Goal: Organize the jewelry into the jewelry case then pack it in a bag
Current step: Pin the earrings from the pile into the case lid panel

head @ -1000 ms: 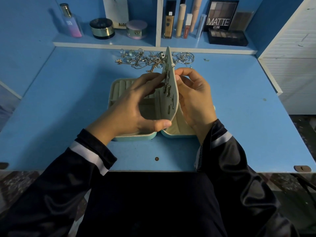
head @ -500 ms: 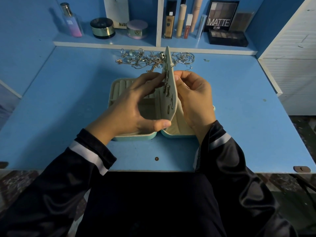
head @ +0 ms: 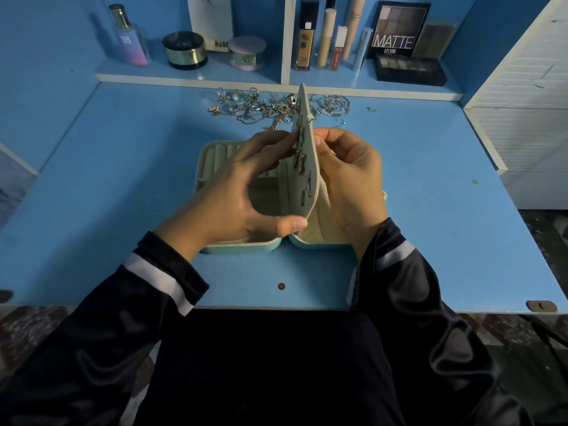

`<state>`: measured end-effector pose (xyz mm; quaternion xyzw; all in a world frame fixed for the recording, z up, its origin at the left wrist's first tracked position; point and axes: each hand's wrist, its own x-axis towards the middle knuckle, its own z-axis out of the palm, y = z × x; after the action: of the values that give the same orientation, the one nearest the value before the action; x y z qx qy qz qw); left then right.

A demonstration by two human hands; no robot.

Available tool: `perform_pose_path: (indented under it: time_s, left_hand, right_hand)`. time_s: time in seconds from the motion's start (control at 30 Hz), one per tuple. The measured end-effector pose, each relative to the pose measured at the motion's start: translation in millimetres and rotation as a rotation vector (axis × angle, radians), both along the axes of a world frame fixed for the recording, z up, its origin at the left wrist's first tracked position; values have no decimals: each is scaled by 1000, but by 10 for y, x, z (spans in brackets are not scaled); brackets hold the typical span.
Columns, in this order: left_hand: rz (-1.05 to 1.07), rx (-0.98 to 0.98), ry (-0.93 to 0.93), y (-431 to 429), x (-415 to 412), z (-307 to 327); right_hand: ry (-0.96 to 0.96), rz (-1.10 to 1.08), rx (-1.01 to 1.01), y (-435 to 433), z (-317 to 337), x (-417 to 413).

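On the blue surface (head: 430,210) the mint jewelry case (head: 239,247) lies open in the middle, cream-lined, with a tangled heap of jewelry (head: 264,109) unsorted just beyond it on the far side. Its padded panel (head: 307,167) stands upright, clamped by the left hand (head: 233,192) with thumb at the near edge, while the right hand (head: 350,179) pinches at its right face. It probably pays to hold the panel steady and fasten each of the small earrings (head: 300,158) from behind.
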<state>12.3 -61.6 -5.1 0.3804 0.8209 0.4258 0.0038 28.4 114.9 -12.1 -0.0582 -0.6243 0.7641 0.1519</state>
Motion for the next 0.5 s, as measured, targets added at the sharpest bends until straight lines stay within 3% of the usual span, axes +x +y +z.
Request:
perform_pose_path:
  time_s: [0.5]
  left_hand:
    - [-9, 17, -11, 0, 2, 18]
  right_hand:
    - [49, -58, 100, -11, 22, 9]
